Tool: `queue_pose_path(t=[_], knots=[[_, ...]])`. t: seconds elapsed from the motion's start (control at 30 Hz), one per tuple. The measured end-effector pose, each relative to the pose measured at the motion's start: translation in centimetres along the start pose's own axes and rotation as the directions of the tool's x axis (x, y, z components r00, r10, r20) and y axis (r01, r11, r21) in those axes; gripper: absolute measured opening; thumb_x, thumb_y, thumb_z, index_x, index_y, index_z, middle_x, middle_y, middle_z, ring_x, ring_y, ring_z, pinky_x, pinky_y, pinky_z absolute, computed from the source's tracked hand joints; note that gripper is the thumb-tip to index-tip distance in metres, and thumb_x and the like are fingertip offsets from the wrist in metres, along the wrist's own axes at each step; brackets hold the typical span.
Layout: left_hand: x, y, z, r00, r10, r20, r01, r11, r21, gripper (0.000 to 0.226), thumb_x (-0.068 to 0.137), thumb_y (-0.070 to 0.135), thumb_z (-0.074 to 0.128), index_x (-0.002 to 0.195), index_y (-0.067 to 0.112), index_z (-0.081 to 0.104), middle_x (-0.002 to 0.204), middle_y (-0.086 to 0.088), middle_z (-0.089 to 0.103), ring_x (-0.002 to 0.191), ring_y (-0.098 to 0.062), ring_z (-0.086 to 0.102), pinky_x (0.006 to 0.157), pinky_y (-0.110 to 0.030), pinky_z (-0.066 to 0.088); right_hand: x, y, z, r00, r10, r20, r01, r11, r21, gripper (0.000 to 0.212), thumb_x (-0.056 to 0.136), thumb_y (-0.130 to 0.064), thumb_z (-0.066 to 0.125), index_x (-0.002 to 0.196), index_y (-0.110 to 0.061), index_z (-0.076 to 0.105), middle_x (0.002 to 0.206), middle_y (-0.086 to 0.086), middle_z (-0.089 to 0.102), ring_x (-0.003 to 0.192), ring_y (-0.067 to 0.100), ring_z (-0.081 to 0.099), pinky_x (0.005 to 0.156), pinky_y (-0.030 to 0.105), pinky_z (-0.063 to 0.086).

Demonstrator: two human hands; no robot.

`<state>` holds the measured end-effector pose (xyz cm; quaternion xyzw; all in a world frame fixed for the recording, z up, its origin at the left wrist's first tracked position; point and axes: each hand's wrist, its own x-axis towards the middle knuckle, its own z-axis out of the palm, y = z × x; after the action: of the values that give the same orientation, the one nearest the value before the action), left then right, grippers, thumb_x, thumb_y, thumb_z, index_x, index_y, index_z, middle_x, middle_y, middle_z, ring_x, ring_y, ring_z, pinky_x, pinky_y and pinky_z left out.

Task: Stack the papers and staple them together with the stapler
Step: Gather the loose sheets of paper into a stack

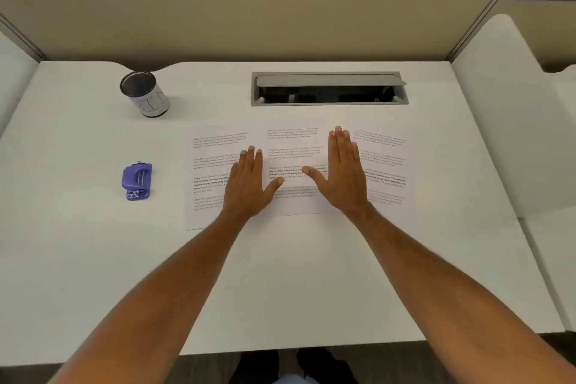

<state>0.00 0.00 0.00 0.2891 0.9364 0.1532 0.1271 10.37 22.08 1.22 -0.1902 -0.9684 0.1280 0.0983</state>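
— How much room is there on the white desk?
— Much surface shows toward its near edge. Three papers lie side by side in the middle, with their edges meeting.
— And the hands?
— The left hand and the right hand lie flat on the sheets, fingers straight. The purple stapler sits well to the left, apart.

Both forearms bare as far as seen; L hand & R hand bare.
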Motion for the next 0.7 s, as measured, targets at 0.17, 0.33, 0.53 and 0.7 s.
queue_pose_path(t=[0.17, 0.33, 0.53, 0.7], knots=[[0.0, -1.2, 1.2, 0.996, -0.067, 0.056, 0.064, 0.997, 0.049, 0.101, 0.103, 0.076, 0.036, 0.172, 0.005, 0.012, 0.182, -0.019, 0.007, 0.17, -0.039, 0.005, 0.136, -0.058, 0.013, -0.8, 0.6, 1.1, 0.992, 0.051, 0.118, -0.047, 0.998, -0.037, 0.105, 0.101, -0.08, 0.039, 0.172, -0.005, 0.018, 0.182, 0.015, 0.014, 0.169, 0.035, 0.011, 0.137, 0.052, 0.014], [-0.2, -1.4, 1.9, 0.997, -0.052, 0.059, 0.048, 0.997, 0.064, 0.105, 0.1, 0.08, 0.028, 0.172, 0.004, 0.014, 0.182, -0.02, 0.007, 0.17, -0.038, 0.006, 0.136, -0.057, 0.012, -1.6, 1.6, 2.5, 0.969, 0.09, 0.232, -0.083, 0.996, -0.042, 0.109, 0.099, -0.082, 0.035, 0.171, -0.001, 0.017, 0.18, 0.02, 0.016, 0.168, 0.038, 0.014, 0.136, 0.054, 0.017], [0.0, -1.3, 2.4, 0.998, -0.042, 0.038, 0.042, 0.999, 0.02, 0.108, 0.097, 0.083, 0.02, 0.172, 0.006, 0.015, 0.182, -0.017, 0.009, 0.17, -0.035, 0.007, 0.137, -0.055, 0.012, -2.3, 1.9, 3.6, 0.938, 0.132, 0.322, -0.131, 0.991, -0.025, 0.122, 0.09, -0.09, 0.023, 0.171, 0.0, 0.012, 0.181, 0.022, 0.009, 0.169, 0.038, 0.006, 0.137, 0.053, 0.014], [-0.2, -1.2, 1.8, 0.994, -0.062, -0.091, 0.051, 0.991, -0.122, 0.079, 0.11, 0.059, 0.045, 0.17, 0.009, 0.03, 0.18, -0.012, 0.026, 0.168, -0.031, 0.02, 0.135, -0.051, 0.022, -1.9, 2.8, 2.9, 0.941, 0.116, 0.318, -0.122, 0.993, 0.001, 0.114, 0.096, -0.084, 0.036, 0.172, -0.003, 0.008, 0.182, 0.02, 0.005, 0.169, 0.036, 0.004, 0.137, 0.052, 0.012]])
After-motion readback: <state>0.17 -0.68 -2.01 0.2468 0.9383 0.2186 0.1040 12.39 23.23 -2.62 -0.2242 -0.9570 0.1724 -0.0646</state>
